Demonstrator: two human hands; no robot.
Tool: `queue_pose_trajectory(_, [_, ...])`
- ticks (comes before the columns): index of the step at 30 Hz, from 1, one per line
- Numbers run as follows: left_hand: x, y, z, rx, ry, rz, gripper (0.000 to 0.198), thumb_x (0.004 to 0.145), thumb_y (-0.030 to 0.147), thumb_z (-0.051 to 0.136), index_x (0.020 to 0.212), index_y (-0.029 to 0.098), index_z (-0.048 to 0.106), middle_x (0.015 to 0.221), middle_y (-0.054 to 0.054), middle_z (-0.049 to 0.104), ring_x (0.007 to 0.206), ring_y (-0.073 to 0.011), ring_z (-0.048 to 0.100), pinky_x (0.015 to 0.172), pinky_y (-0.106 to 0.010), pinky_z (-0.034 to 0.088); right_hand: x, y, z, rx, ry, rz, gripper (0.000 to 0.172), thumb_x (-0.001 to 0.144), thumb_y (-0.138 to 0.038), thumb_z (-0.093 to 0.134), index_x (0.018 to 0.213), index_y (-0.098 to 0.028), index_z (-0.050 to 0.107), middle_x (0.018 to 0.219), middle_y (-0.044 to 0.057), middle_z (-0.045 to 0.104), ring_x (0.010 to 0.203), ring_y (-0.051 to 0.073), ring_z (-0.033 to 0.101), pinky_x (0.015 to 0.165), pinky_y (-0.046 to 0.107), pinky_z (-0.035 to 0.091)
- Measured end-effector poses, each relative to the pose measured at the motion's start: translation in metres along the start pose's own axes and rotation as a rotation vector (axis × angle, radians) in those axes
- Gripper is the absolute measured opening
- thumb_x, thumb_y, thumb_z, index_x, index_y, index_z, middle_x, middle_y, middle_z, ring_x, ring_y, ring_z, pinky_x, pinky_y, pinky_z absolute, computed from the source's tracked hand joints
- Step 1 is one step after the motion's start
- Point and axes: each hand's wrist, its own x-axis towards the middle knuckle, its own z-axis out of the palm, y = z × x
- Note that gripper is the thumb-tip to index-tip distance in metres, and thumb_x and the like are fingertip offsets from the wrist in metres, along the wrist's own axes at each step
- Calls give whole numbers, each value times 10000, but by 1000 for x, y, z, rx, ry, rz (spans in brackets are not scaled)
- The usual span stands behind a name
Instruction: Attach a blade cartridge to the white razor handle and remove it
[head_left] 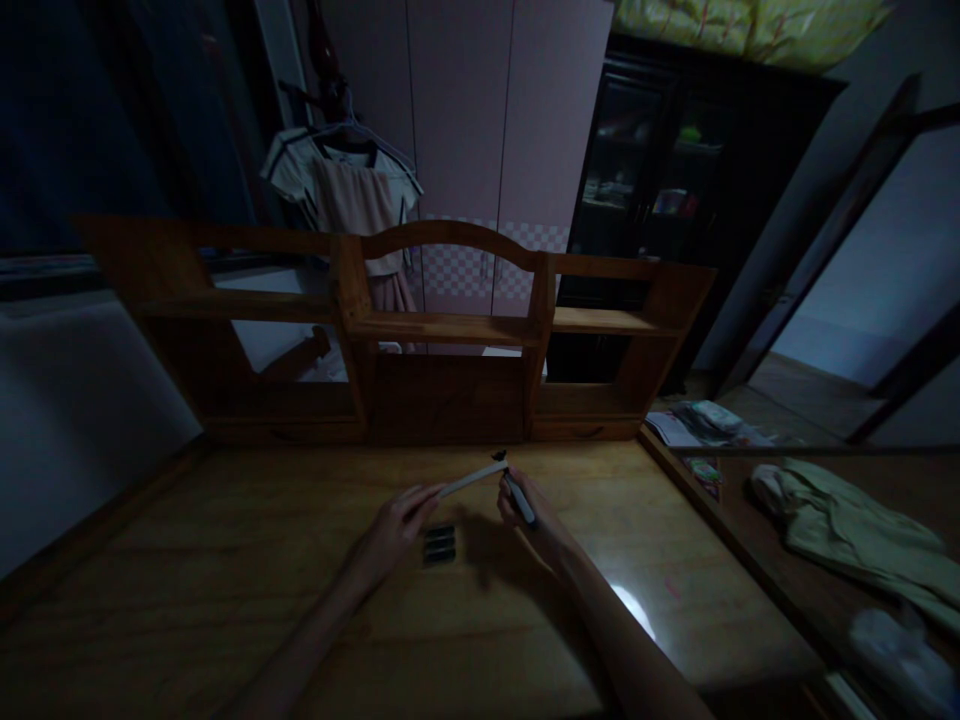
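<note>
Above the wooden desk (360, 620), my left hand (399, 520) pinches one end of a narrow pale strip (472, 478). The strip slants up to the right, and its far end meets the neck of a grey-handled razor (520, 499); I cannot tell whether they are joined. Closed around the razor's handle is my right hand (541, 520). The small dark head of the razor points up and away from me. Just right of my left hand, a small group of black pieces (439, 545) lies in a short stack of rows on the desk.
A wooden shelf unit (442, 325) spans the desk's back edge. Bright glare marks the desk at right. Beyond its right edge are papers (701, 424), a light green garment (862, 530) and a plastic bag (904, 645). Clothes (352, 190) hang behind the shelf.
</note>
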Motion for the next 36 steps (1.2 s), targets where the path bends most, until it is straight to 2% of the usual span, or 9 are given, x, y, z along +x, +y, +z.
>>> queue_pose_trajectory(6, [1, -2, 1, -22, 25, -25, 321, 883, 357, 437, 1120, 228, 612, 1137, -52, 614, 1056, -201, 552, 939, -345, 422, -2, -5, 2, 12, 1, 12, 397, 808, -572, 528, 737, -184, 489, 534, -48, 336, 452, 88, 272, 446, 224, 223])
queue_pose_trajectory(13, [1, -1, 1, -36, -8, -32, 331, 877, 368, 440, 1118, 225, 616, 1135, -49, 620, 1062, -204, 553, 947, -349, 418, -1, -5, 2, 16, -32, -4, 391, 816, -561, 526, 724, -183, 483, 523, -53, 317, 445, 90, 247, 437, 227, 207])
queue_pose_trajectory(23, [1, -3, 2, -57, -26, -39, 336, 872, 373, 443, 1112, 219, 622, 1143, -47, 620, 1070, -206, 554, 954, -348, 416, 0, -4, 1, 33, -11, 20, 400, 808, -573, 520, 710, -188, 468, 496, -55, 318, 431, 88, 236, 436, 227, 212])
queue_pose_trajectory(36, [1, -5, 2, -32, 27, -43, 324, 879, 362, 445, 1116, 223, 616, 1131, -51, 619, 1041, -196, 563, 926, -335, 431, 0, 0, -1, 89, -12, -4, 378, 837, -549, 504, 741, -183, 498, 509, -54, 327, 428, 86, 244, 437, 222, 234])
